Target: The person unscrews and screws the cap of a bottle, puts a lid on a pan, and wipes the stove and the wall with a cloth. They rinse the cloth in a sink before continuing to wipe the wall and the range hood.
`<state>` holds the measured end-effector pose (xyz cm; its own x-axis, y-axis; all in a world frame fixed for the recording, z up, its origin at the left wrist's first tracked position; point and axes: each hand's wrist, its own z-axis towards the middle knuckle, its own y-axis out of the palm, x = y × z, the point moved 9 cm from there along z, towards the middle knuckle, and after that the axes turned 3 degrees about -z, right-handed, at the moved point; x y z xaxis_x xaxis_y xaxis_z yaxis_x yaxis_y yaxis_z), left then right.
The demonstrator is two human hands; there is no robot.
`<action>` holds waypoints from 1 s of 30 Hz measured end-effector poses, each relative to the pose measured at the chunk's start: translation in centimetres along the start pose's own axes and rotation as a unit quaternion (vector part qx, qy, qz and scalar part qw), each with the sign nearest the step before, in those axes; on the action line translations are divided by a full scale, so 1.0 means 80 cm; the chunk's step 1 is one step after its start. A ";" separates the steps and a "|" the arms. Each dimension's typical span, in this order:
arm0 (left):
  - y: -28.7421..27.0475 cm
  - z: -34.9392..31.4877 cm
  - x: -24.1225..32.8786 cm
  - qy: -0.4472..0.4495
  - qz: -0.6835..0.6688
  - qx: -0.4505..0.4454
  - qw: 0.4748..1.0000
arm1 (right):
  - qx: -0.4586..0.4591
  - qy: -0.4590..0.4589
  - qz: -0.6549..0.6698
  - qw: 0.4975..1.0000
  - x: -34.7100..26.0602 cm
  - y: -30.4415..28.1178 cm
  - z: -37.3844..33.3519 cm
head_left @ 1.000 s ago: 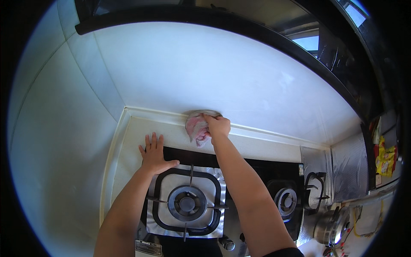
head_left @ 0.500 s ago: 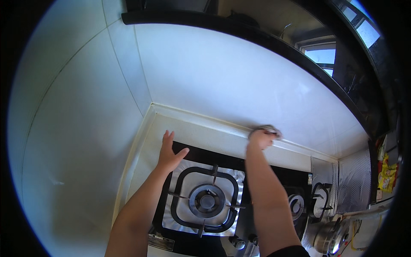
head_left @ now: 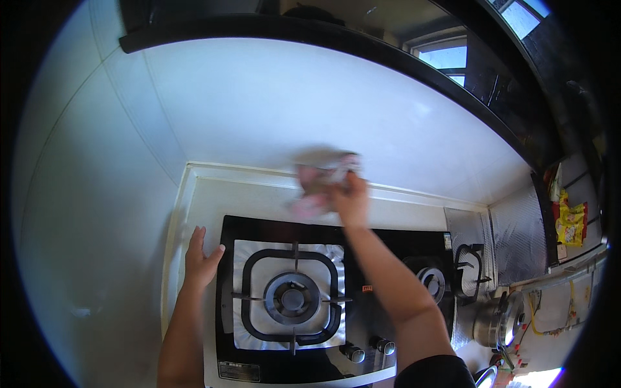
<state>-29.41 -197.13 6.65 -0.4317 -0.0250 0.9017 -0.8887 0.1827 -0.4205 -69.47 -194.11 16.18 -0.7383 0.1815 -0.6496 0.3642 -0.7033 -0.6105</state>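
Observation:
My right hand (head_left: 351, 202) grips a pink-and-grey cloth (head_left: 315, 184), smeared by motion, in front of the lower part of the white back wall (head_left: 278, 97). The cloth overlaps the pale ledge at the foot of that wall; whether it touches cannot be told. Empty, my left hand (head_left: 202, 262) is held up at the left edge of the black gas stove (head_left: 278, 227), thumb apart from the fingers. Right of it sits the left burner (head_left: 292, 298) with its black square pan support (head_left: 244, 310).
Overhead, a dark cabinet edge (head_left: 272, 29) curves across. The right burner (head_left: 430, 283) lies partly behind my right forearm. Further right are a loose pan support (head_left: 471, 271), foil panels (head_left: 517, 229), a steel pot (head_left: 495, 321) and yellow packets (head_left: 571, 223). Two knobs (head_left: 352, 353) sit at the stove's front.
My right hand has swept left along the wall, and the cloth now hangs out more spread. My left hand has moved left and nearer to me. The view has shifted a little to the right.

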 end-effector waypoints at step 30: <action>0.509 -0.040 0.261 0.124 0.490 -0.426 0.750 | -0.143 0.275 -0.351 0.884 0.439 -0.314 0.047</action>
<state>-74.15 -187.08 8.67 -0.6775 0.6962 0.2373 0.3034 0.5585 -0.7720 -106.66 -172.68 10.40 -0.4807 0.8656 -0.1400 0.1124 -0.0975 -0.9889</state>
